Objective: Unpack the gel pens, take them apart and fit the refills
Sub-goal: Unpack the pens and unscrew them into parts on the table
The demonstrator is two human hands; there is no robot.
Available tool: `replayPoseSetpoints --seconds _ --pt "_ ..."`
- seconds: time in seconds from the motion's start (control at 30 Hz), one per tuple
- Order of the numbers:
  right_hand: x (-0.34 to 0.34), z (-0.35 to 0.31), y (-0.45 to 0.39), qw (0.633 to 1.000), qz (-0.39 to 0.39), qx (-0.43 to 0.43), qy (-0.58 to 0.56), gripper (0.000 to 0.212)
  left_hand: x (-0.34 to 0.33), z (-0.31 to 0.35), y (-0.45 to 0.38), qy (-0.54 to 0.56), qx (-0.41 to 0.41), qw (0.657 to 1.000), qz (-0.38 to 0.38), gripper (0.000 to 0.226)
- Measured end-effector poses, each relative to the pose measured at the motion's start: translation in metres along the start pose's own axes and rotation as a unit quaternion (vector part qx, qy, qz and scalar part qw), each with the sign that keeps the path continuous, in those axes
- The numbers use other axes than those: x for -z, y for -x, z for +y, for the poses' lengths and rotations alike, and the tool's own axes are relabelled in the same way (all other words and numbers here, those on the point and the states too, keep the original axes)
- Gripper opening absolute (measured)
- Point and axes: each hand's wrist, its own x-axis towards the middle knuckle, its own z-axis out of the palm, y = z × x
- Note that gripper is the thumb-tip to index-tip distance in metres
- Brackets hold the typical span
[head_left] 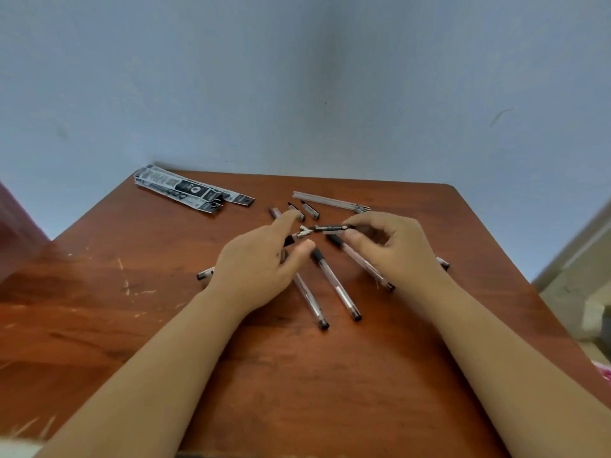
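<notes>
I judged the step best done by keeping the pen part (pixel 329 228) level and steady at centre frame while the other hand took its metal end. My right hand (pixel 393 249) pinched that part above the surface (pixel 132 309). My left hand (pixel 261 262) was spread, fingers relaxed, holding nothing I could see. Loose pens (pixel 335 285) lay below; refills (pixel 330 201) upper right.

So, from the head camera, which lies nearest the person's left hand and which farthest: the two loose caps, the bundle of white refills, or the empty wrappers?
Measured from the left hand:
1. The two loose caps, just past its fingertips.
2. The empty wrappers, at the far left corner of the table.
3. The bundle of white refills, far right, beyond the right hand.
</notes>
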Motion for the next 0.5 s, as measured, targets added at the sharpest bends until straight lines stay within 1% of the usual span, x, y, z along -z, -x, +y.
replayPoseSetpoints --seconds 0.07,0.1,0.2,0.27,0.3,0.4,0.5 --pt "0.005 0.004 -0.002 0.999 0.033 -0.028 -0.020 0.015 0.002 -0.004 0.000 0.011 0.019 0.999 0.049 0.045" --pt "0.008 0.005 -0.004 0.998 0.047 -0.037 -0.022 0.016 0.002 -0.005 -0.001 0.009 0.033 0.998 0.059 0.040" --pt "0.014 0.008 -0.008 0.995 0.069 -0.064 -0.025 0.020 0.000 -0.008 -0.002 -0.001 0.055 0.995 0.083 0.028" --pt "0.018 0.009 -0.012 0.993 0.079 -0.085 -0.035 0.025 0.001 -0.010 -0.002 -0.002 0.064 0.995 0.082 0.026" --pt "0.020 0.009 -0.014 0.992 0.081 -0.091 -0.030 0.023 0.000 -0.011 -0.002 -0.003 0.072 0.994 0.083 0.027" --pt "0.019 0.010 -0.026 0.993 0.063 -0.095 0.042 0.014 0.003 -0.017 -0.004 -0.012 0.115 0.989 0.091 0.032" --pt "0.009 0.012 -0.045 0.987 0.017 -0.077 0.138 0.015 0.007 -0.019 -0.006 -0.013 0.144 0.986 0.077 0.033"
